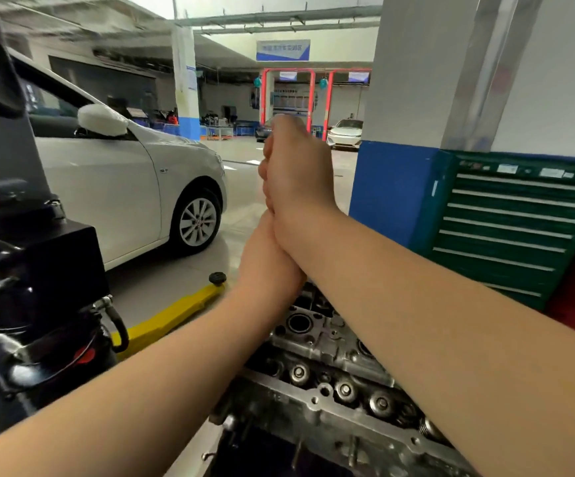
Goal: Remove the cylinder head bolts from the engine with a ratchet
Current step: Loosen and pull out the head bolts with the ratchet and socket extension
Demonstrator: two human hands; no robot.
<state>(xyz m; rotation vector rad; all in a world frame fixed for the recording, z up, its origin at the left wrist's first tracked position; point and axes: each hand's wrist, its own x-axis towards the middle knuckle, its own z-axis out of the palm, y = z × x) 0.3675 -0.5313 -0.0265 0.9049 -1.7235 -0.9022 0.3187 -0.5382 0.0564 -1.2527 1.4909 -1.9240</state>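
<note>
The bare metal cylinder head [330,342] lies low in the middle, partly under my forearms. A row of round bolt heads [345,390] runs along its near side. My right hand [296,166] is a closed fist held high in front of me, well above the engine. My left hand [268,259] sits right under it, pressed against the right wrist, its fingers hidden. Both are stacked as if around one upright handle. The ratchet itself is hidden by the hands; only a pale blurred tip shows above the right fist.
A white car [124,187] stands at the left, with a yellow lift arm [175,315] on the floor before it. Black equipment [38,287] is close on my left. A green drawer cabinet [513,228] and a blue-and-white pillar [399,194] are at the right.
</note>
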